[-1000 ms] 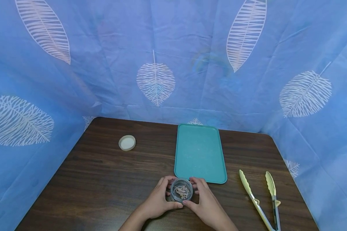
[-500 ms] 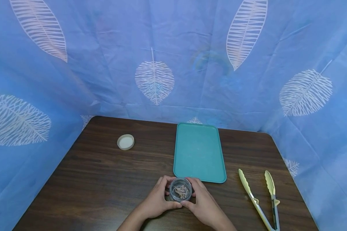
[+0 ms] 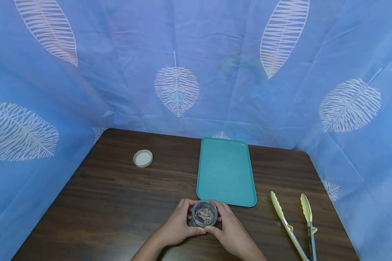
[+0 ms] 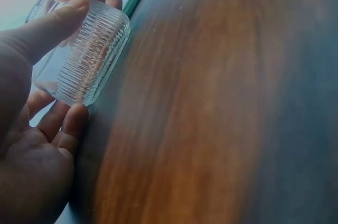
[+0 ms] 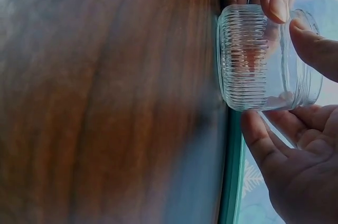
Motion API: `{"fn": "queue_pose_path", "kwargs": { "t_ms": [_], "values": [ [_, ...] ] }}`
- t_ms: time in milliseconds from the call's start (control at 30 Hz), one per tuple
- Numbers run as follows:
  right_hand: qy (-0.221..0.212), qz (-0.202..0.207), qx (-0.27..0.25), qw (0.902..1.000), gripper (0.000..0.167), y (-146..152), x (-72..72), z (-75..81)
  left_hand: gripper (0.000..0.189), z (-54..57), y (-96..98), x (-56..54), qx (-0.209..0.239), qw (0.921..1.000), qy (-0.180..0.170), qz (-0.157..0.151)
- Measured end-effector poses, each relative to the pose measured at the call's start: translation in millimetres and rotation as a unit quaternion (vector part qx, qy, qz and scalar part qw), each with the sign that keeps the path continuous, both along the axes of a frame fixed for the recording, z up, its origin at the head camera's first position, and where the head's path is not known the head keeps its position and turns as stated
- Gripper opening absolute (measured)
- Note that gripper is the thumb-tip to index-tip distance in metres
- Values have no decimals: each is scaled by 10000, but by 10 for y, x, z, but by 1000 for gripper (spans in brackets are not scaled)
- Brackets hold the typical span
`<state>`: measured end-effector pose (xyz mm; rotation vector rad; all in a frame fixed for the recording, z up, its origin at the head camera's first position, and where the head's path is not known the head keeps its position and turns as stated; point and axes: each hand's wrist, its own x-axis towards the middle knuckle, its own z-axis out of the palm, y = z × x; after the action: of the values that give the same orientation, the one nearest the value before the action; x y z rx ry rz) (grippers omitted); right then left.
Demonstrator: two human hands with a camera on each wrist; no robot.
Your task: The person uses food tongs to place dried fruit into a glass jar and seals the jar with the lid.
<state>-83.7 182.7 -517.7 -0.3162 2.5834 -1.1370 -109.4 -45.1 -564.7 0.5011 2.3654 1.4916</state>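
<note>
A clear glass jar point(image 5: 244, 71) with a ribbed lower wall stands upright at the table's near side, its mouth uncovered. Inside lie several small light-brown pieces point(image 3: 205, 216), whose kind is too small to tell. My left hand point(image 3: 179, 227) holds the jar from the left, with the thumb along its near side and the fingers around the far side. From the right, my right hand point(image 3: 230, 229) grips it the same way, and both thumb tips come close together at the front. In the left wrist view, the jar's ribbed wall point(image 4: 92, 57) shows between the fingers of both hands.
Just beyond the jar lies a teal tray point(image 3: 226, 170) on the dark wooden table point(image 3: 117, 203). A round jar lid point(image 3: 143, 158) rests upside down at the back left. Spread tongs point(image 3: 307, 210) with pale yellow tips lie at the right. A blue leaf-print cloth point(image 3: 209, 98) hangs behind.
Both hands keep their hold on the jar, which stays in place. The right fingers have closed in slightly against its side. The head view shifts a little.
</note>
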Motion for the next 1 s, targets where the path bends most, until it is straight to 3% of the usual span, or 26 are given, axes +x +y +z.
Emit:
{"fn": "queue_pose_path", "kwargs": {
  "t_ms": [300,500,767,1000],
  "values": [
    [-63,4,-2,10000,83,-13,-2,-11,89,18,-51,42,-435,9987,228,-125],
    [-118,-73,28,9999,84,-32,8,-1,76,108,-267,37,-575,9971,423,-275],
    [-126,-132,25,9998,82,-17,16,7,53,161,-636,-43,-1400,9864,763,406],
    [-81,-105,-18,9999,82,-8,12,-5,59,180,-939,-67,-1800,9783,628,813]
  ]
}}
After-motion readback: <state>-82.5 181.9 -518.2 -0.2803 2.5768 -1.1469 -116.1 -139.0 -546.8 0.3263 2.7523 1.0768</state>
